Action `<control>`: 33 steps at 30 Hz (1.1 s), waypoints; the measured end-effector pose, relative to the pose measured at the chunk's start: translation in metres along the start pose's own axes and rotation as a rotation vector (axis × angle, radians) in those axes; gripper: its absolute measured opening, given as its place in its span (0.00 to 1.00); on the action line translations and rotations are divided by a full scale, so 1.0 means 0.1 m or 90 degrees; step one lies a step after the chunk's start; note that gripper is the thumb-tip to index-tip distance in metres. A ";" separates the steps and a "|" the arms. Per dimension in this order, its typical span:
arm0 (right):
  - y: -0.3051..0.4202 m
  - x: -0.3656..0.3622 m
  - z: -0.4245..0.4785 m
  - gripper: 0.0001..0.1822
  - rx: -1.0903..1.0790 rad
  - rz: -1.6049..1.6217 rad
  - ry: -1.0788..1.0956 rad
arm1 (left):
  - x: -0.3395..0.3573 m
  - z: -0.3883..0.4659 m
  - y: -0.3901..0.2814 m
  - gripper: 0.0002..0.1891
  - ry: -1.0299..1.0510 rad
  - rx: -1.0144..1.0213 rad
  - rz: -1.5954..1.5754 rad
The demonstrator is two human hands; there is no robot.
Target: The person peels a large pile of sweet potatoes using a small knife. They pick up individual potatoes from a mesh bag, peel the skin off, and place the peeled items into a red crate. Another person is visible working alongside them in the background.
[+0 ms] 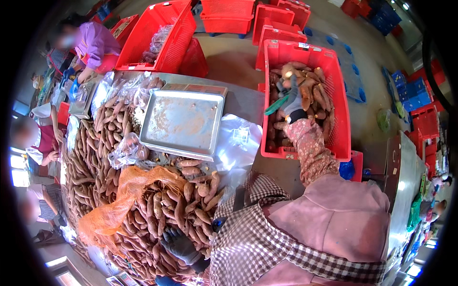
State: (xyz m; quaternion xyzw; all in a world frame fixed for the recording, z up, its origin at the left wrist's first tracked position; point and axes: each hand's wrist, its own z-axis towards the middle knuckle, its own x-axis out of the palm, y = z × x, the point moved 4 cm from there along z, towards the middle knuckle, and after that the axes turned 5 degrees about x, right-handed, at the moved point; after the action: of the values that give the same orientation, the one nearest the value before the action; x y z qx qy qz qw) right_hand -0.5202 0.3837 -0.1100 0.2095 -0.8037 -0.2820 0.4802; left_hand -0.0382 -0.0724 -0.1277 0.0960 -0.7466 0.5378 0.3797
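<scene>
My left hand (pixel 180 246), in a dark grey glove, rests with its fingers apart on a large heap of sweet potatoes (pixel 154 214). My right hand (pixel 294 98), gloved in grey below a floral sleeve, reaches into a red plastic crate (pixel 342 118) of sweet potatoes. A long green object (pixel 276 105), possibly a tool handle, juts from this hand; its other end is hidden. The fingertips are at a sweet potato with a pale end (pixel 288 71); whether they grip it is unclear. An orange mesh sack (pixel 123 203) lies across the heap.
A metal tray (pixel 182 123) and a printed plastic bag (pixel 239 139) lie beside the heap. Clear bags (pixel 128 150) hold produce. Another red crate (pixel 179 39) stands at the table's end, with stacked crates (pixel 227 16) behind. Several people work along the table's far side.
</scene>
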 end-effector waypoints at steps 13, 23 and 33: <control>-1.26 0.91 -1.85 0.08 0.344 -0.422 0.369 | 0.38 0.22 -0.32 0.16 0.115 0.078 0.195; -2.04 0.10 -2.38 0.13 0.939 -0.234 0.348 | -0.60 0.71 -0.77 0.26 -0.168 0.212 1.055; -2.08 0.40 -2.30 0.18 0.950 -0.257 0.449 | -0.38 0.76 -0.15 0.27 -0.245 0.272 1.080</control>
State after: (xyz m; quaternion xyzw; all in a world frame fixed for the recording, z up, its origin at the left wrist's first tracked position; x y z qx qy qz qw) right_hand -0.3197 0.1449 -0.1326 0.6865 -0.5295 0.3233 0.3793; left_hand -0.0389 -0.1546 -0.1522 -0.3312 -0.5012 0.7396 -0.3034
